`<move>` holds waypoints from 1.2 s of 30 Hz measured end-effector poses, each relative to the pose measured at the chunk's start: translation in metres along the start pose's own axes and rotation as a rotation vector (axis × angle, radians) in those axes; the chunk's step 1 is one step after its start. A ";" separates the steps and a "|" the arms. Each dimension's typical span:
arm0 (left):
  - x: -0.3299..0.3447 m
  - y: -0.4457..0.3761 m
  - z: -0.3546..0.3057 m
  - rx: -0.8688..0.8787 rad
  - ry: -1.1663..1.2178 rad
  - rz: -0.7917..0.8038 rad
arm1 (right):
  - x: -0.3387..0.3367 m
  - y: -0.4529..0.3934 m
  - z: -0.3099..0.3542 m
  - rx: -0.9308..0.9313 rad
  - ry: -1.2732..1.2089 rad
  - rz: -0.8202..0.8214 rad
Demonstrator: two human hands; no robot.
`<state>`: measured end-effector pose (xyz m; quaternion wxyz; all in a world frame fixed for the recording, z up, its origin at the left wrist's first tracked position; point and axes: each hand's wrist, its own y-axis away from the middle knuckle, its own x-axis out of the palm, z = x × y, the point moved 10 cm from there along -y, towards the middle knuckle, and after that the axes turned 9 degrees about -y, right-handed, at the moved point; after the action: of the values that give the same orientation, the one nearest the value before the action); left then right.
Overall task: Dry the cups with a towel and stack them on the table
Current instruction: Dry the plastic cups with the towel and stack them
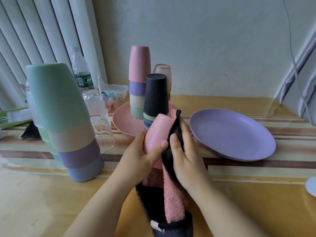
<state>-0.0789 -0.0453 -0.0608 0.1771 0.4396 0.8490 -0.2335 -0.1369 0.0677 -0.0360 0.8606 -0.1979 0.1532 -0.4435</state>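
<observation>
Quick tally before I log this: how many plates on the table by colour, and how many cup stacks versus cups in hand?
Pink plate: 1
Purple plate: 1
Cup stacks: 3 (near stack, tall stack, black-topped stack)
Cups in hand: 1, the pink cup, held by the left hand while the right hand presses the towel on it
Total: 6
</observation>
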 end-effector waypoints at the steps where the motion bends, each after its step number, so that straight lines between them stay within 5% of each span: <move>1: 0.003 0.001 -0.003 0.022 -0.061 0.041 | -0.006 -0.002 0.003 -0.019 0.034 -0.023; 5: 0.013 0.005 -0.004 0.085 -0.186 0.193 | -0.023 -0.006 -0.003 0.093 0.035 -0.069; 9: 0.028 0.016 -0.011 0.042 0.151 0.330 | -0.040 -0.003 -0.014 0.269 -0.270 -0.158; 13: 0.029 0.019 -0.012 -0.041 0.357 0.277 | -0.038 0.002 -0.026 0.332 -0.344 -0.207; 23: 0.012 0.003 0.003 -0.128 0.848 0.146 | 0.014 0.013 -0.019 0.340 -0.298 0.091; 30: -0.031 0.004 0.013 -0.102 0.445 -0.321 | 0.008 0.007 -0.021 0.225 -0.191 0.048; 36: -0.011 0.003 0.010 -0.082 0.226 -0.097 | 0.014 0.008 -0.021 0.199 -0.045 0.064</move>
<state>-0.0697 -0.0567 -0.0644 0.0866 0.4139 0.8926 -0.1561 -0.1329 0.0564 -0.0595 0.8930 -0.1163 0.0952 -0.4241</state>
